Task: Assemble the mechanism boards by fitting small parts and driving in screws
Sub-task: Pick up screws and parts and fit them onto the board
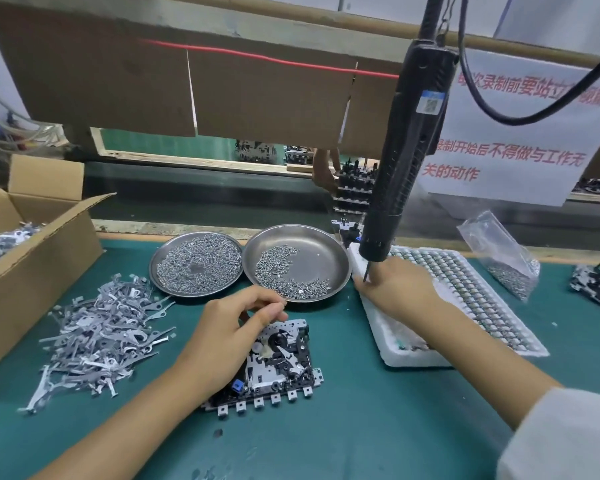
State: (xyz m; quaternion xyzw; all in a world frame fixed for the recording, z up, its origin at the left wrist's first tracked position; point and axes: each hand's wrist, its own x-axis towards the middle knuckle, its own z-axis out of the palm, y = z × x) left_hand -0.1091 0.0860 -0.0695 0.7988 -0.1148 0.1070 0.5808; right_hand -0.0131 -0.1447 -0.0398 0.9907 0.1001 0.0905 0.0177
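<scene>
Mechanism board (278,362) near centre on green mat, left hand (229,323) over its far-left corner, fingertips pinched, contents indiscernible, right hand (400,285) resting on white foam tray (388,344), grasp unclear, hanging electric screwdriver (406,150) overhead, two screw dishes (329,244) beyond, lever pile (101,337) left.

Even, diffuse overhead light; scene moderately bright, no hard shadows. Soft, short shadows under the left hand (229,327) and board (278,365) on the green desk (361,427). Broad dull sheen on the two steel dishes (323,244), brightest on the right one's bare bowl. White sign (506,140) at upper right slightly washed out, its top line partly unreadable. Wide-angle bending: straight beams bow near the frame edges. Mild softness throughout; right hand (399,289) and sleeve (568,434) are smeared, corners least sharp.
</scene>
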